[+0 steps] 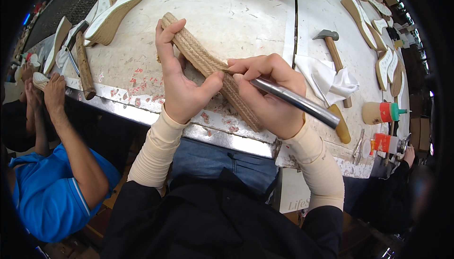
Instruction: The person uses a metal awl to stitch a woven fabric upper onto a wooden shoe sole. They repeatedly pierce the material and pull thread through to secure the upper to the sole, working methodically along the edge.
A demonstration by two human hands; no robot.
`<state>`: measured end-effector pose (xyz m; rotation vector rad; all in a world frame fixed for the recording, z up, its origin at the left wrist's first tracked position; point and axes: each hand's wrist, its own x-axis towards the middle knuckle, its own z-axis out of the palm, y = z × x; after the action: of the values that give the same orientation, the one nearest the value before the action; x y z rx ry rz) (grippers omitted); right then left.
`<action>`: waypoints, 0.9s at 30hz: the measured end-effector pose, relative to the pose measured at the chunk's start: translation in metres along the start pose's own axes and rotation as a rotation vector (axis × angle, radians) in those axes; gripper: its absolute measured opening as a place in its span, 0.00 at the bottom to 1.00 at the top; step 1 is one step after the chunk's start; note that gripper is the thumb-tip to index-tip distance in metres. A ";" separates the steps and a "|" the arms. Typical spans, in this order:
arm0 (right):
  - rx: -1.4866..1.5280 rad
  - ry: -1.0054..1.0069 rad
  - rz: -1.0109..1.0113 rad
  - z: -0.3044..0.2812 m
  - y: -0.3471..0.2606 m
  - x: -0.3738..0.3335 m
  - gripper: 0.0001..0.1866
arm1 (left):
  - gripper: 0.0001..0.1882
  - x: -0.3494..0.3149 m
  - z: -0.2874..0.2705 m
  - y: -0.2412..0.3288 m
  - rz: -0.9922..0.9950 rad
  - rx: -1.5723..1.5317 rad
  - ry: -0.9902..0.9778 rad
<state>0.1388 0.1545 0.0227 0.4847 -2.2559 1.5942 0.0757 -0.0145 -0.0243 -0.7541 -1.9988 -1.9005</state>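
A long tan braided jute sole edge (201, 53) runs slantwise across the middle, tilted above the white worktable. My left hand (182, 82) is closed on it, fingers curled over its upper end and the thumb pressing near its middle. My right hand (274, 91) grips a tool with a round silver metal handle (295, 100). The tool's thin tip meets the braid close to my left thumb; its exact shape is too small to make out. Fingertips of my right hand rest near the braid too. The sole's underside is hidden.
A hammer (335, 53) lies by a crumpled white cloth (333, 84) at right, near a yellow handle (341, 124) and a glue bottle (378, 112). Wedge soles (116, 13) lie at the far left, others along the back and right. A blue-shirted person (61, 183) works at left.
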 end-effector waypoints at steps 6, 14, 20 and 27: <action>0.190 0.089 0.173 -0.005 0.000 0.006 0.08 | 0.48 0.000 0.002 0.001 -0.041 -0.051 0.010; 0.199 0.060 0.238 -0.004 -0.001 0.007 0.08 | 0.48 0.001 0.000 0.002 -0.054 -0.050 0.003; 0.219 0.045 0.254 -0.005 0.000 0.007 0.08 | 0.48 0.002 0.000 0.000 -0.039 -0.069 -0.011; 0.306 0.057 0.289 -0.008 0.000 0.008 0.08 | 0.47 0.001 0.002 0.002 -0.137 -0.199 0.027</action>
<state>0.1322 0.1615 0.0289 0.1866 -2.1224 2.0850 0.0762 -0.0121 -0.0224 -0.6496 -1.9093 -2.2016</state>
